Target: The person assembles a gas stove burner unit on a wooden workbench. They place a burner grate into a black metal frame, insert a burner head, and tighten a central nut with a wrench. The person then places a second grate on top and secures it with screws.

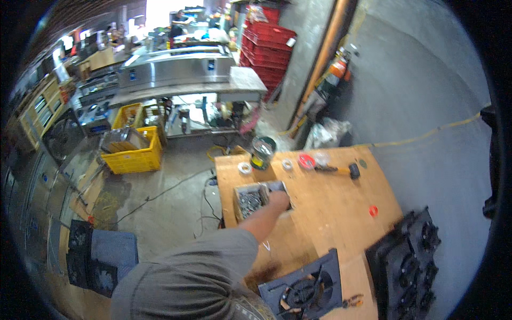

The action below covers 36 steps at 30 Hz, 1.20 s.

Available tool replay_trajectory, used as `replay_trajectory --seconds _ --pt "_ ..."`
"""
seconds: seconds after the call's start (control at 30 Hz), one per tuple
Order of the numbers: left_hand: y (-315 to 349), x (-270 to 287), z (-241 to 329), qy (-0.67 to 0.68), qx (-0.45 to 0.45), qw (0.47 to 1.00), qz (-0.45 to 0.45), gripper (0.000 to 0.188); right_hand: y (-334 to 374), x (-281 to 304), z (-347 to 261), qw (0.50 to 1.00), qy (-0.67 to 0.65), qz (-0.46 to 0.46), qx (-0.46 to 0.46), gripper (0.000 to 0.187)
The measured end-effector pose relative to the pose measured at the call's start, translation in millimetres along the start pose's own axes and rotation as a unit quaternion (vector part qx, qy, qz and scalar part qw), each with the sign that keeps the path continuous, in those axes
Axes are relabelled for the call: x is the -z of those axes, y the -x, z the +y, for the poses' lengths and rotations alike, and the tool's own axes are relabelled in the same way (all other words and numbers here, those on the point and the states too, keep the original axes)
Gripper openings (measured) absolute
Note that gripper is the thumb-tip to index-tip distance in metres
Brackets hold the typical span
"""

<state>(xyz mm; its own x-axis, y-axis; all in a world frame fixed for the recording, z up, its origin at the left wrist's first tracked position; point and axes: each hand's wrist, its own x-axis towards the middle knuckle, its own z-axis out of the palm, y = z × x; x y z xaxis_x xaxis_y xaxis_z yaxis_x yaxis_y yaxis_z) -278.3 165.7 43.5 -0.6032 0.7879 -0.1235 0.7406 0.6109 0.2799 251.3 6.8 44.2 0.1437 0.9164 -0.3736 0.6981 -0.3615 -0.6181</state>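
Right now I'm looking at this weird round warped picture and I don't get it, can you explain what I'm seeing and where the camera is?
The camera sits on a person's head and looks down through a fisheye lens, which is why straight edges bend toward the rim. There is no machine here, just someone working with bare hands. The grey sleeve at the bottom is the wearer's own arm. It reaches forward, and the hand is at a cardboard box full of small metal parts, probably screws; whether the grip has closed on anything cannot be told. Only this one hand is visible, and which one it is isn't clear.

The surface is a wooden workbench. On it lie a hammer, a roll of tape, a red disc and a tin can. Near the wearer lies a black fan panel, with pliers beside it.
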Motion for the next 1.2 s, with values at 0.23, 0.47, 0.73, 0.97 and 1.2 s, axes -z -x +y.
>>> replay_trajectory --seconds 0.23,0.47,0.73,0.97,1.2 --pt "2 10 9 -0.064 -0.011 0.998 -0.024 0.024 -12 -19 42 0.994 -0.085 0.068 0.029 0.072" --pt "2 12 7 -0.076 -0.026 0.996 -0.036 0.023 -2 -14 13 0.992 -0.107 0.06 0.037 0.062" --pt "38 79 -1 -0.005 -0.178 0.984 -0.003 0.023 3 -12 11 0.996 -0.069 0.059 0.023 0.072" --pt "167 26 15 0.014 -0.396 0.911 -0.114 0.022 1 -15 4 0.997 -0.046 0.067 0.016 0.07" --pt "207 -19 0 -0.048 -0.356 0.928 -0.095 0.024 34 -2 -34 0.962 0.132 0.188 0.15 0.061"
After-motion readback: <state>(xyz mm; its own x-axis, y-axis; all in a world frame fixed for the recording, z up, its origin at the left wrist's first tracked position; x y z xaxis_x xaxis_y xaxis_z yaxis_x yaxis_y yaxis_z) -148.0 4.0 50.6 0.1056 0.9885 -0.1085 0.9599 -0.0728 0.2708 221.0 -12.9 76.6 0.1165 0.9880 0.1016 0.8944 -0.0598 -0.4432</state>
